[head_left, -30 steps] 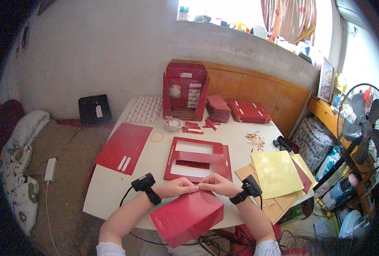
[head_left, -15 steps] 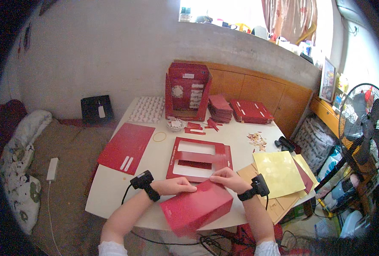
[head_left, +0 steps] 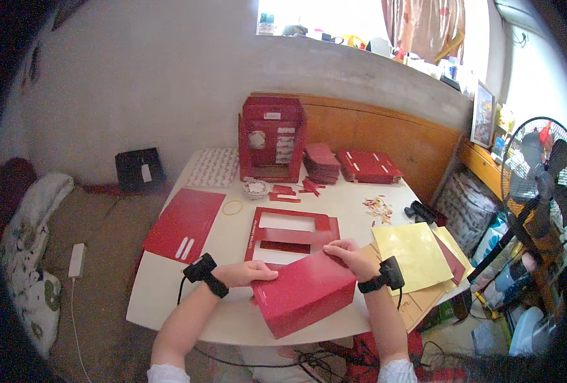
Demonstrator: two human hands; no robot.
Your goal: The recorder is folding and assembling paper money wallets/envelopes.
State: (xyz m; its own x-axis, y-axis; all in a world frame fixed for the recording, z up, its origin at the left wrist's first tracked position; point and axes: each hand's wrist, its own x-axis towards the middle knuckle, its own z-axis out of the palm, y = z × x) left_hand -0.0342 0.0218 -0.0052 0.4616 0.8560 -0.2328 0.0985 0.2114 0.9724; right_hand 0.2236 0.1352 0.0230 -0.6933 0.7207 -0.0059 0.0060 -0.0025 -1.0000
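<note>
Between my two hands is a folded red cardboard piece [head_left: 309, 293], tilted above the table's near edge. My left hand [head_left: 244, 273] pinches its upper left corner between thumb and fingers. At the upper right corner my right hand [head_left: 352, 256] grips the same piece. Just beyond it lies a flat red cardboard sheet with cut-out windows [head_left: 290, 236], partly hidden by the held piece. To the left rests a larger flat red sheet [head_left: 187, 220] with two white slots. Each wrist wears a black strap with a small device.
A red open-fronted box [head_left: 272, 137] stands at the back of the white table [head_left: 168, 300], beside stacked red cards [head_left: 321, 163] and sheets [head_left: 367, 165]. Yellow sheets [head_left: 408, 255] and paper scraps [head_left: 377, 209] lie right. A black fan [head_left: 542, 172] stands beyond; cables [head_left: 251, 365] hang below.
My hands have moved farther apart along the folded red piece. It has shifted slightly up and right, with its near end raised. The whole view has moved slightly.
</note>
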